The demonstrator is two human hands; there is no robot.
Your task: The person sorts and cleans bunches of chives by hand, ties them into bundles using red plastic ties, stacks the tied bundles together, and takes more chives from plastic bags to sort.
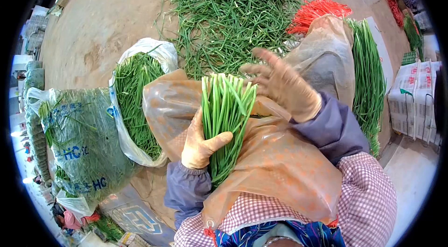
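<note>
Blue-patterned collar [310, 234] seen nearest; upright chive bunch [225, 111] wrapped by the gloved left hand [199, 146], thumb across its front.

From the right hand [290, 87], gloved, blurred and spread, the bunch is found just to the left; whether it is touched cannot be told. Its long axis is directed away from the body, pale ends outermost. Smooth, slender stalks are backed by a crinkled, translucent plastic apron [284, 153]; beyond, a tangled chive heap [238, 13] is spread.
</note>
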